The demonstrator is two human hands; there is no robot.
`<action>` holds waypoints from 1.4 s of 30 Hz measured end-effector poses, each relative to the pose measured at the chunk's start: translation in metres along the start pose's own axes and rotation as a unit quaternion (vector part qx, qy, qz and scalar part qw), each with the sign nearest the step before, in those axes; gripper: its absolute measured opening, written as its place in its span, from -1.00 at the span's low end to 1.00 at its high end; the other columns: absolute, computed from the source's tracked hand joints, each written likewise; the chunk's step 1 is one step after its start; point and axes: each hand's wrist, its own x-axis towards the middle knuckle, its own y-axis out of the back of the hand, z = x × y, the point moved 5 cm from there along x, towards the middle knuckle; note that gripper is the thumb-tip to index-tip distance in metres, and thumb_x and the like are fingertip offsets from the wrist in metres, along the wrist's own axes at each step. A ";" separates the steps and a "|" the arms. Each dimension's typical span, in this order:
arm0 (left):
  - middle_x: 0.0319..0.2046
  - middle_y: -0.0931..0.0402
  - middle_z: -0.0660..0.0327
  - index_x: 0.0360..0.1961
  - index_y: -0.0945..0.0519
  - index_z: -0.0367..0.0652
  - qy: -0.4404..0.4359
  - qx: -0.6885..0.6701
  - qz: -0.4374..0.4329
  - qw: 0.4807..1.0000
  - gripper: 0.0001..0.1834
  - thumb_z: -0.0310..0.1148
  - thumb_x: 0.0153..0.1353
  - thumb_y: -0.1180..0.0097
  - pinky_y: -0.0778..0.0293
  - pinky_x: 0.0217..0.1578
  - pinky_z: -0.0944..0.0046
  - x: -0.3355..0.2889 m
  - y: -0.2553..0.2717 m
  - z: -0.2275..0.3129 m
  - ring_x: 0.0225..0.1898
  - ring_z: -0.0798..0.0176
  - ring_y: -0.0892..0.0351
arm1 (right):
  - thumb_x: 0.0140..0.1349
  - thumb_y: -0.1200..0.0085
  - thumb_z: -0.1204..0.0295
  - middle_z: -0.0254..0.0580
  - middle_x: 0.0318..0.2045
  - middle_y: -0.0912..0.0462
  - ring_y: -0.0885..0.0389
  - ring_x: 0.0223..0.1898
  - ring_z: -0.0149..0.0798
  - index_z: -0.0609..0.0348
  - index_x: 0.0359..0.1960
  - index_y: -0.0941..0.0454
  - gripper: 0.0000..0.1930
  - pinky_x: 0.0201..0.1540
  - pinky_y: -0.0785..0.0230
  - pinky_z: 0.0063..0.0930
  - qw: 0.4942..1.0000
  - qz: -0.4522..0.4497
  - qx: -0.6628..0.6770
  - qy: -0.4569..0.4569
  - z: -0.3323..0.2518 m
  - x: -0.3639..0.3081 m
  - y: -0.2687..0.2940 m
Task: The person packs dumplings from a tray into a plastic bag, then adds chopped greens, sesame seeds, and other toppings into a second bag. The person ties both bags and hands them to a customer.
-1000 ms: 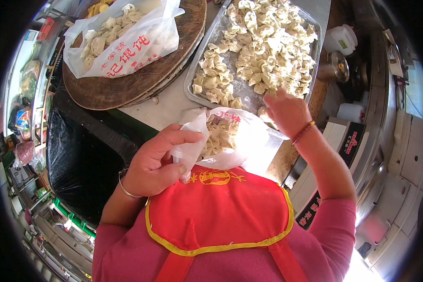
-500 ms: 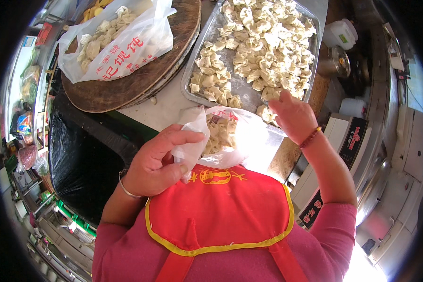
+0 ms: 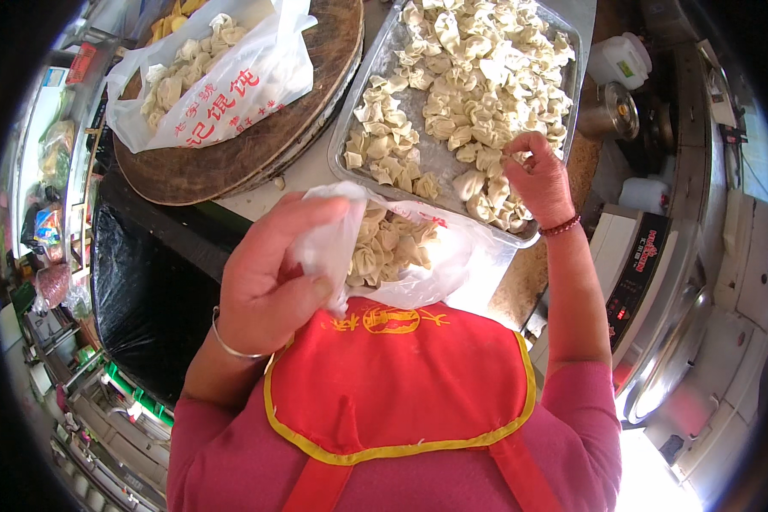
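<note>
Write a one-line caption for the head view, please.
Left hand holding a bag of dumplings, right hand at a dumpling tray.

Working Layout

The left hand [image 3: 269, 273] grips the edge of a white plastic bag [image 3: 326, 243] containing dumplings [image 3: 388, 247]. The right hand [image 3: 539, 181], fingers curled, is over the right edge of a metal tray [image 3: 416, 107] of dumplings. A second bag [image 3: 269, 85] rests on a round board [image 3: 166, 183].

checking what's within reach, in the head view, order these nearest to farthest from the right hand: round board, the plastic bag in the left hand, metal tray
From the right hand:
1. Metal tray: directly at the hand, which is over its near right part.
2. Plastic bag: to the left and closer to the body, gripped by the left hand.
3. Round board: farthest left, beyond the tray.
</note>
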 end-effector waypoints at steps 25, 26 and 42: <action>0.09 -0.40 0.14 0.25 -0.35 -0.27 0.082 -0.073 0.036 0.993 -0.37 -0.69 0.07 0.01 -0.51 -0.38 0.44 0.004 0.007 -0.013 -0.35 0.46 -0.50 | 0.15 -0.09 0.59 -0.16 -0.25 -0.65 -0.60 -0.35 -0.22 0.20 -0.06 -0.55 -0.71 -0.28 -0.49 -0.41 0.926 -0.192 0.299 0.131 -0.135 -0.060 -0.041; 0.10 -0.41 0.13 0.26 -0.35 -0.26 0.071 -0.068 0.044 0.994 -0.37 -0.70 0.07 0.01 -0.52 -0.38 0.44 0.006 0.006 -0.013 -0.36 0.46 -0.50 | 0.13 -0.14 0.58 -0.14 -0.25 -0.63 -0.60 -0.31 -0.14 0.17 -0.07 -0.55 -0.70 -0.27 -0.49 -0.37 0.935 -0.146 0.108 0.305 -0.155 -0.070 -0.054; 0.03 -0.34 0.21 0.15 -0.44 -0.28 0.089 0.011 -0.046 0.995 -0.44 -0.70 0.03 0.03 -0.47 -0.38 0.51 -0.003 0.010 -0.013 -0.31 0.50 -0.48 | 0.23 -0.11 0.29 0.01 -0.26 -0.60 -0.66 -0.28 0.07 0.08 -0.20 -0.50 -0.81 -0.26 -0.52 -0.11 0.927 -0.154 -0.341 0.032 -0.038 -0.062 -0.045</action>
